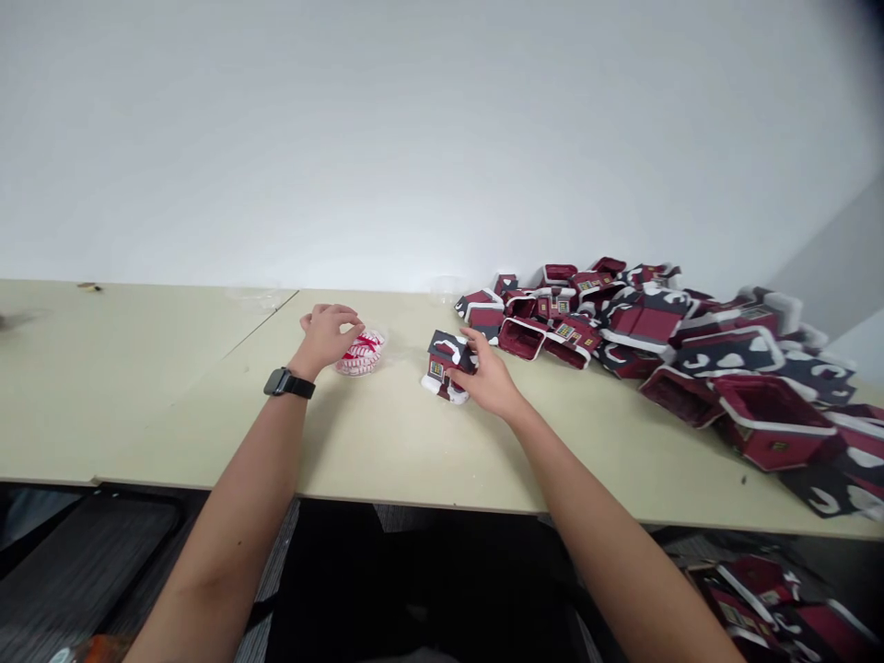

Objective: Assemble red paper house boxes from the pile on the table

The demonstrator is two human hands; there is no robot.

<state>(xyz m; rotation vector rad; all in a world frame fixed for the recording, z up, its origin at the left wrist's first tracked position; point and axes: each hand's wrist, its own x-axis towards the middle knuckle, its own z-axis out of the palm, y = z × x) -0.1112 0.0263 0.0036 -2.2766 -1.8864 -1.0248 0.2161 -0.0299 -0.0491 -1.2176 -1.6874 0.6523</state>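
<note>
Table: pale cream laminate table [172, 405], two panels meeting at a slanted seam [262, 322], running across my front from 9 to 3 o'clock.
Far-left scrap: small brownish scrap [88, 286] at the table's back edge, 10 o'clock, too small to identify.
Wristwear: black smartwatch [288, 383], strapped on my left wrist.
Left hand: my left hand [330, 333], 11 o'clock, fingers loosely curled, not clenched, at the upper left of the red-and-white piece; I cannot tell whether it grips or only touches.
Left-hand object: red-and-white piece [360, 354], apparently in clear wrap, exact kind unclear, lying on the table at 12 o'clock.
Right-hand object: small card house [442, 364], maroon walls, dark roof with white snow trim, a tiny window, 12 o'clock, tilted on the table.
Right hand: my right hand [489, 376], fingers wrapped against the house's right side, grasping it.
Handling note: thin card likely dents, so spread fingers and even, light pressure seem best.
Heap: loose maroon-and-black card house pieces [642, 322], 1 to 3 o'clock, just beyond my right hand.
Under-table lot: more card pieces [760, 594], below the table edge, 4 o'clock.
</note>
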